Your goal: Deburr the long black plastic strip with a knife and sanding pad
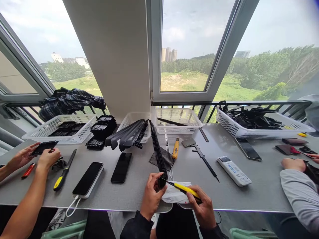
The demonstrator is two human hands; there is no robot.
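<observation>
Blade work apparently in hand: left hand [152,195] pinches black strip [157,149] just left of white sheet [173,197], right hand [203,206] grips yellow cutter [185,189] firmly; next cut likely needs steady, light pressure.

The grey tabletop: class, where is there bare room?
The grey tabletop is bare between the white device and the co-worker's grey sleeve, and in a smaller patch between the left hand and the nearest black phone. It is crowded around the dark cloth, white sheet and held black strip.

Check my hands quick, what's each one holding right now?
Left hand: closed, holding the long black plastic part.
Right hand: closed, holding the yellow craft knife.
</observation>
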